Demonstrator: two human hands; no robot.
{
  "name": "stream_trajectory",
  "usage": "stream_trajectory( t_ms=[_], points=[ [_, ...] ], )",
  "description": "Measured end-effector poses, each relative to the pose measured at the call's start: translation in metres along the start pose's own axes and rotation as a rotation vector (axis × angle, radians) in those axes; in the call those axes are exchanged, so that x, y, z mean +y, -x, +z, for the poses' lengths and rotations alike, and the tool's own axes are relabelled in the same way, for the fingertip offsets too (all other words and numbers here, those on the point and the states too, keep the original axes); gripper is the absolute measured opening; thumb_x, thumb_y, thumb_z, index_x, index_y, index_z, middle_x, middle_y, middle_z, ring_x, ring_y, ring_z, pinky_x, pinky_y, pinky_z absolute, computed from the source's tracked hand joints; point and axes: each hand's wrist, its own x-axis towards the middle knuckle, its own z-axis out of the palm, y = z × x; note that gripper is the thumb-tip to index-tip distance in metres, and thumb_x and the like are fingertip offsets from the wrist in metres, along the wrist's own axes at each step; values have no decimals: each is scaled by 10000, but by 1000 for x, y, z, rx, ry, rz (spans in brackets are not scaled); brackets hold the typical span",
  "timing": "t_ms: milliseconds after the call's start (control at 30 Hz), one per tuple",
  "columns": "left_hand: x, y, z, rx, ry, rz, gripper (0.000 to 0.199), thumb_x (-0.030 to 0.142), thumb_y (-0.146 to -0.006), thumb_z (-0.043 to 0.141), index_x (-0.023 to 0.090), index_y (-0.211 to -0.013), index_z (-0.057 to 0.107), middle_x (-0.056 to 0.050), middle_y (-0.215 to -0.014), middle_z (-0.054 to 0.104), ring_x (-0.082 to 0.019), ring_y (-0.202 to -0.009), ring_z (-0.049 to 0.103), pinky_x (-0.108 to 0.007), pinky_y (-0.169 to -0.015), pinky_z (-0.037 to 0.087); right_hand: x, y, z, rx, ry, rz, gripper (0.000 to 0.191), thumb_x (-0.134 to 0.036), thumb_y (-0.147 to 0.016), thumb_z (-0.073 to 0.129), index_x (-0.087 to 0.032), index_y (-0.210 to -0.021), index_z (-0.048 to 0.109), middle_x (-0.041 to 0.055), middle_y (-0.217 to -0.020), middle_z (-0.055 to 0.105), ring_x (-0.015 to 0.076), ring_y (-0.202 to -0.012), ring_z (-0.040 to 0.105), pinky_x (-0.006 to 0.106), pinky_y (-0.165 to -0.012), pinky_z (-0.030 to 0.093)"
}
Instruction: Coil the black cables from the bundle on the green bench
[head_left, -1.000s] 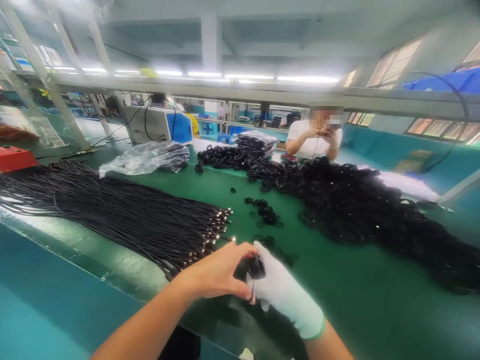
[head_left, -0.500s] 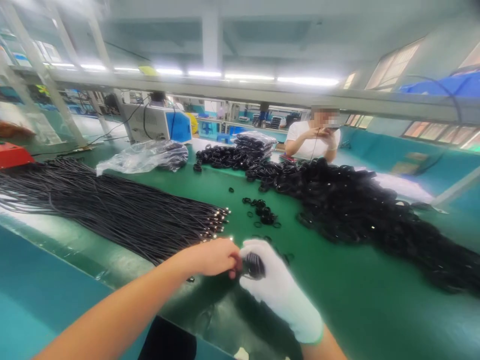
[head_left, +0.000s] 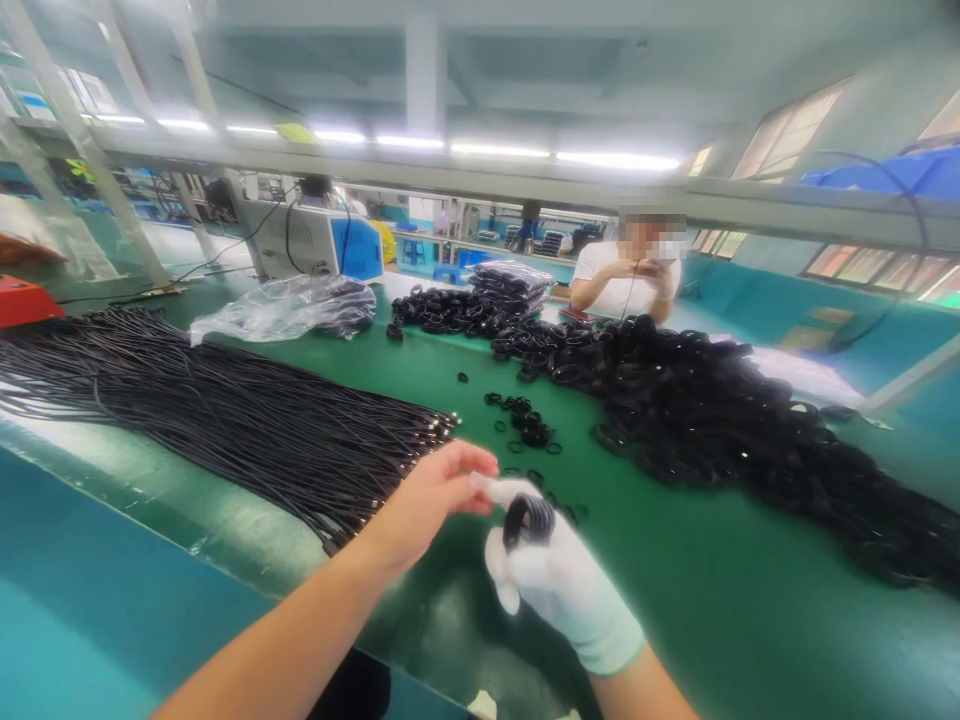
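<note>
My right hand wears a white glove and holds a small coil of black cable, its thumb standing apart below the coil. Bare, my left hand is just left of it, fingers and thumb closing at the tip of a gloved finger. Whether anything thin is pinched there cannot be made out. A long bundle of straight black cables with metal connector ends lies to the left, its ends near my left wrist. Beyond my hands are several small black rings, scattered on the green table mat.
A large heap of coiled black cables spreads along the right. Farther back lie a clear plastic bag, a grey and blue machine and bagged coils. A co-worker sits opposite. A red device is far left.
My left hand has opened from a tighter curl and moved slightly up, away from the coil to the gloved fingertip. My right hand has turned, showing more of the coil, its thumb now apart.
</note>
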Motion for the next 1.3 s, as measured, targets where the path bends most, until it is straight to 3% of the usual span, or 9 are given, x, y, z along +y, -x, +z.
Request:
stream_trajectory(
  t_ms=[167,267,367,533,600,767,933,1133,1300],
  points=[
    [8,12,12,164,-693,202,218,286,-805,537,220,-985,642,-37,-952,643,-206,-878,577,-312,-810,429,-2,-5,4,178,348,130,441,-118,-679,593,-198,-1108,531,-36,-609,581,107,-427,513,222,-432,397],
    [4,17,29,142,-1036,110,250,334,-758,602,217,-976,641,-74,-915,649,-264,-838,604,-368,-786,416,13,-13,5,394,532,33,334,-154,-697,616,-239,-1019,589,27,-838,623,187,-737,609,302,-620,503],
    [-5,15,34,154,-1197,-33,181,247,-821,491,172,-909,631,-117,-845,655,-284,-765,625,-394,-737,421,18,-13,3,485,543,-12,472,-139,-660,670,-263,-1107,582,59,-1030,595,233,-1002,548,374,-866,473],
    [-16,12,15,105,-1073,93,333,72,-797,417,232,-1002,626,-49,-965,667,-208,-885,615,-299,-809,430,-4,1,-4,32,35,239,453,-339,-807,612,-190,-1227,528,109,-1141,551,232,-993,560,456,-817,516],
    [-18,12,10,106,-1073,138,382,54,-802,390,243,-1025,635,-37,-988,663,-190,-904,613,-277,-822,435,-8,3,-5,-36,-95,250,415,-355,-833,593,-146,-1189,549,120,-1087,566,226,-959,577,445,-770,540],
    [-21,13,17,157,-1143,170,393,52,-804,405,244,-1036,657,-46,-1003,626,-184,-860,621,-270,-786,452,1,-2,-6,-36,-103,268,433,-214,-745,696,-174,-1155,561,70,-1018,571,169,-834,608,406,-742,560],
    [-25,14,17,190,-1154,194,372,60,-789,433,239,-1025,659,-39,-977,582,-170,-819,608,-274,-760,460,4,-3,-3,22,23,229,500,-210,-717,717,-190,-1184,538,91,-1121,549,217,-952,591,414,-777,548],
    [-36,11,6,197,-983,375,343,43,-792,449,230,-967,677,-18,-895,588,-139,-819,588,-229,-757,457,-5,-2,8,44,70,233,465,-223,-736,706,-190,-1173,549,83,-1079,564,211,-972,580,377,-772,551],
    [-47,7,5,306,-840,429,308,27,-784,469,205,-901,692,-5,-795,566,-114,-735,576,-209,-686,466,2,-3,8,43,12,184,505,-253,-755,698,-196,-1221,513,91,-1116,550,217,-951,605,382,-765,551]
  ],
)
